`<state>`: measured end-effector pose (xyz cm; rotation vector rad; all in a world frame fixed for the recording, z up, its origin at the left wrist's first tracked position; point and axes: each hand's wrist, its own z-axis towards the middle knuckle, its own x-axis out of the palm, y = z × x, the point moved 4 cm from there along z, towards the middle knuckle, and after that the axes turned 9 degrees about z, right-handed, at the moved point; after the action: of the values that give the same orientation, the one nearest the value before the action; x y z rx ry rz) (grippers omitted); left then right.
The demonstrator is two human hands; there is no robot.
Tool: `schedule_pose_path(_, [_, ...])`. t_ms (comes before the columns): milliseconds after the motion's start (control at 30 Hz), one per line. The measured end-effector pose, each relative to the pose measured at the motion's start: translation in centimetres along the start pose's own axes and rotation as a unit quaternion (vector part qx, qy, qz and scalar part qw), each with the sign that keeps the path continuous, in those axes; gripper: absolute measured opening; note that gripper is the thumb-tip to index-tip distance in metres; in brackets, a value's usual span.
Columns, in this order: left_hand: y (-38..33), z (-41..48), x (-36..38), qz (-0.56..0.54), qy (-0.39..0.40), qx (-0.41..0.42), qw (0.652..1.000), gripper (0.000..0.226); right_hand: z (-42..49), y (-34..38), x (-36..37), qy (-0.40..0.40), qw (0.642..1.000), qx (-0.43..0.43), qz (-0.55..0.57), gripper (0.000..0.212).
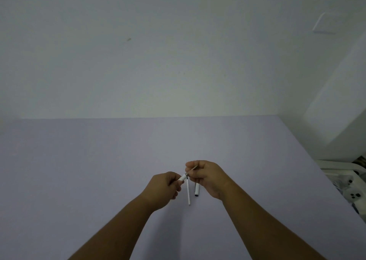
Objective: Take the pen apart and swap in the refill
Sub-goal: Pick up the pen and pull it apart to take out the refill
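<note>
So the left hand (164, 188) is closed around a white pen barrel (182, 178), open end angled up and to the right toward the other hand. The right hand (206, 177) has its fingers pinched on a thin refill (192, 169), with the tip end poking out near the knuckles and the other end meeting the mouth of the barrel. Can't tell if it's going in or coming out, or how deep it sits. My guess is the barrel gets held low and steady so the right hand can do the fine lining up, which makes sense for something that skinny.

Lying on the table (79, 170) right under the hands are two more pieces: a thin white stick (188, 192), probably the other refill, and just beside it to the right a shorter white piece with a dark end (196, 189), maybe the cap or the front section. They're nearly parallel, not touching from what I can see, and parked close so they're an easy grab.

Loads of bare lilac tabletop on all sides, with the far edge running along the wall and the right edge well off to the side. Some stuff sits past that right edge but it's too blurry to name. The loose round pieces could roll if bumped.
</note>
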<state>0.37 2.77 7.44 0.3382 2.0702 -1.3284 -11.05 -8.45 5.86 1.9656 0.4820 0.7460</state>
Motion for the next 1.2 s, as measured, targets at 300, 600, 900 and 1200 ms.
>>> schedule_pose_path(300, [-0.42,0.03,-0.36,0.01,-0.007,0.006,1.0,0.02,0.1,0.37,-0.11,0.004,1.0,-0.001,-0.004,0.019])
schedule_pose_path(600, [-0.64,0.38,-0.53,0.004,-0.007,0.006,1.0,0.019,0.26,0.64,-0.02,-0.003,1.0,-0.012,0.002,0.015])
schedule_pose_path(900, [-0.78,0.66,-0.69,0.002,-0.005,0.005,1.0,0.019,0.47,0.8,0.11,-0.003,1.0,-0.008,-0.003,0.019])
schedule_pose_path(1200, [-0.75,0.88,-0.75,-0.009,-0.007,0.004,1.0,0.018,0.46,0.88,0.3,-0.008,1.0,-0.01,-0.004,0.02])
